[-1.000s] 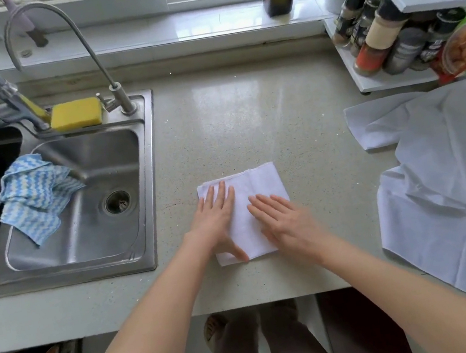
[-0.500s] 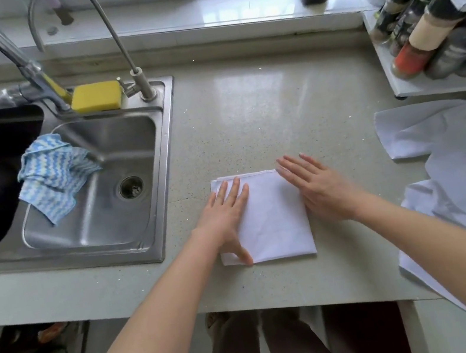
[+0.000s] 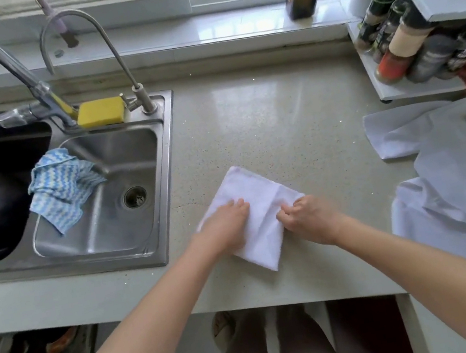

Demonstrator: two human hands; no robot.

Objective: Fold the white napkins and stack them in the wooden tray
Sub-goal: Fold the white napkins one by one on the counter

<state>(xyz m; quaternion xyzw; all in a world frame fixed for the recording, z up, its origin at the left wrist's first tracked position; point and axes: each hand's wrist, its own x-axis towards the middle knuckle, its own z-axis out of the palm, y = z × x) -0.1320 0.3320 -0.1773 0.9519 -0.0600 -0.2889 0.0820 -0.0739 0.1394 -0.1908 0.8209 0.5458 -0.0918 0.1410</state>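
Speckled stone countertop (image 3: 278,124): spans the view, steel sink (image 3: 174,168) set into its left part.
Loose white cloths (image 3: 457,183): heaped at the right edge, below a spice rack (image 3: 415,88).
Blue-and-white rag (image 3: 59,188): draped over the sink divider.
Folded white napkin (image 3: 256,200): lies askew near the front edge, between both hands.
Left hand (image 3: 225,229): rests on the napkin's left side, fingers together and bent.
Right hand (image 3: 310,218): fingers curled, pinching the napkin's right edge.
Yellow sponge (image 3: 100,112): sits behind the basin, beside the tap.
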